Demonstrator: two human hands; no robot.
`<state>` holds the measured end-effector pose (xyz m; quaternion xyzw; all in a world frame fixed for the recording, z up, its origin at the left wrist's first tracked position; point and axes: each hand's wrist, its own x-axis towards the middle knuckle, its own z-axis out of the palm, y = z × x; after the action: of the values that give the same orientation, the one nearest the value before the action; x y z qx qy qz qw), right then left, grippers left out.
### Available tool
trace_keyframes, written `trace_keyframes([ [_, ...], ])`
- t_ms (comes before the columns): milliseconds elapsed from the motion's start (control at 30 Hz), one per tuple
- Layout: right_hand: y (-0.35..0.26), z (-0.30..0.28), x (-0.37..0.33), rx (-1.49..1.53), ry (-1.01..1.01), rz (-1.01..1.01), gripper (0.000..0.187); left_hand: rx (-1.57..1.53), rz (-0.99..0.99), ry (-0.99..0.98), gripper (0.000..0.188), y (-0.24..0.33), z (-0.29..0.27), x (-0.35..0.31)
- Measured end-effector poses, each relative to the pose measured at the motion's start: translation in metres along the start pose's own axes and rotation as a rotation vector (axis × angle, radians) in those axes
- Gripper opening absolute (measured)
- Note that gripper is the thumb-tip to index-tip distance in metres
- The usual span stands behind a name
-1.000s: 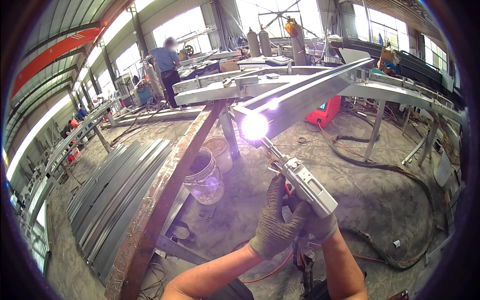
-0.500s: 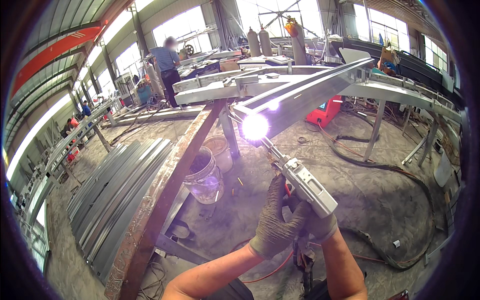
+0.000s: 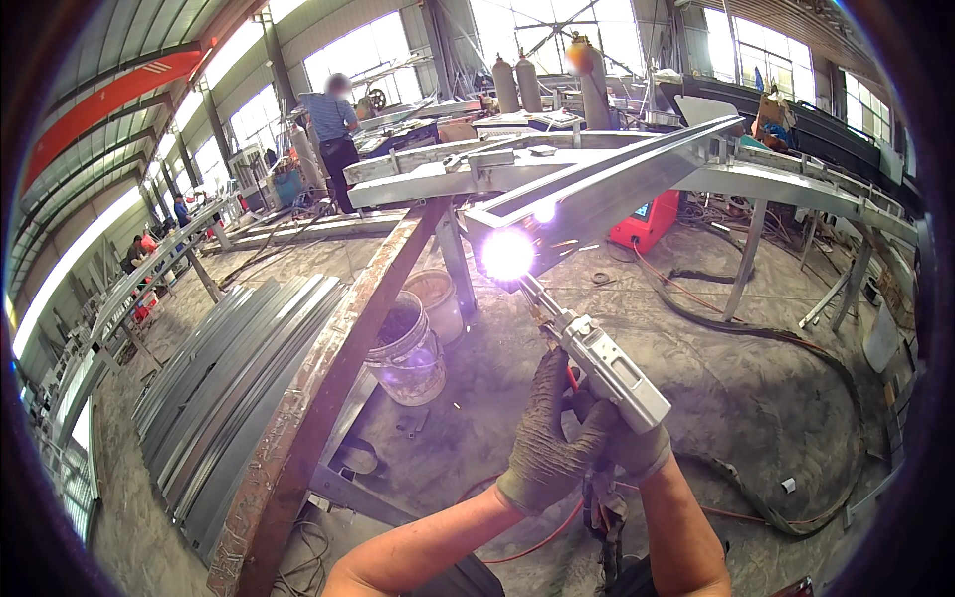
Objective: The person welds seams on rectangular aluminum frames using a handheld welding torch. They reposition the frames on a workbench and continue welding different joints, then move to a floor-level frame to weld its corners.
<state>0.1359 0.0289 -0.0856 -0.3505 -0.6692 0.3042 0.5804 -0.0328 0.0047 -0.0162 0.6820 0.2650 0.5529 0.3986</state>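
A pale grey handheld welding gun (image 3: pixel 622 373) points up and away from me, its thin nozzle at a glaring white-violet light. That glare sits on the near end of a long silver metal beam (image 3: pixel 617 189) and hides the contact point. My left hand (image 3: pixel 552 448), in a dark grey glove, is closed on the gun's underside, with a finger stretched along the front. My right hand (image 3: pixel 639 450), gloved too, is wrapped around the grip below the body. The gun and left hand cover most of its fingers. Cables hang beneath both hands.
A rusty steel beam (image 3: pixel 328 383) slopes across the left, beside two buckets (image 3: pixel 408 368) and stacked metal strips (image 3: pixel 239 373). A red machine (image 3: pixel 647 221) stands under the frame. Thick black hose (image 3: pixel 846 398) loops across the floor at right. Another person (image 3: pixel 331 129) stands far back left.
Both hands and the gun hold nearly the same place. The glare stays on the beam end, while the flying sparks are in different spots, now some to its right.
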Motion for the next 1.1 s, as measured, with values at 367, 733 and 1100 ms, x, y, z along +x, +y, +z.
trace_keyframes([
  [367, -0.004, -0.002, 0.002, 0.173, -0.015, 0.069, 0.032, 0.023, -0.070, -0.007, 0.091, -0.008, -0.002, -0.004],
  [733, -0.020, 0.002, 0.005, 0.109, -0.025, 0.091, 0.036, 0.017, -0.022, 0.029, 0.093, -0.010, 0.000, -0.006],
  [1100, 0.001, 0.002, -0.001, 0.177, 0.049, 0.062, 0.028, 0.027, -0.050, 0.004, 0.092, -0.005, 0.000, -0.006],
])
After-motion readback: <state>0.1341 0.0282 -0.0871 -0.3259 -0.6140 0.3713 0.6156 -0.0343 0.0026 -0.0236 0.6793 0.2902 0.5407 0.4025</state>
